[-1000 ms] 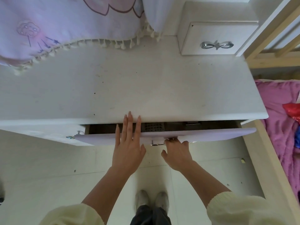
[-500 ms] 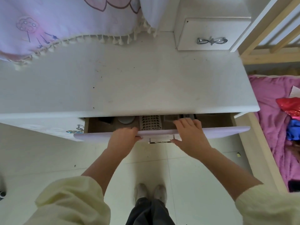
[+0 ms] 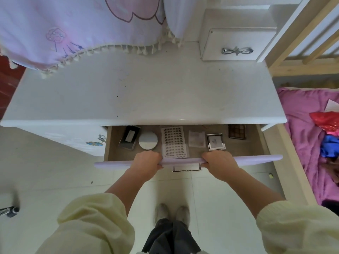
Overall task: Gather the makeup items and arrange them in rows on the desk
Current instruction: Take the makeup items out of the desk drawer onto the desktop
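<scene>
The desk drawer (image 3: 256, 159) stands pulled out under the white desktop (image 3: 146, 92). My left hand (image 3: 146, 163) and my right hand (image 3: 220, 162) both grip its lilac front edge, fingers curled over the top. Inside lie a dark flat case (image 3: 129, 139), a round white compact (image 3: 148, 140), a sheet of false-lash or sticker strips (image 3: 174, 142), a small clear packet (image 3: 196, 139), a silver-framed square box (image 3: 216, 142) and a brown eyeshadow palette (image 3: 237, 131). The drawer's back part is hidden under the desktop.
A small white drawer unit (image 3: 236, 43) with a silver bow handle stands at the desk's back right. A pink tasselled cloth (image 3: 77, 33) hangs over the back left. A bed with a pink cover (image 3: 304, 136) is close on the right. White floor tiles lie below.
The drawer has slid out towards me, showing the makeup items. My left hand went from lying flat over the edge to gripping it; my right hand moved from the handle to the edge.
</scene>
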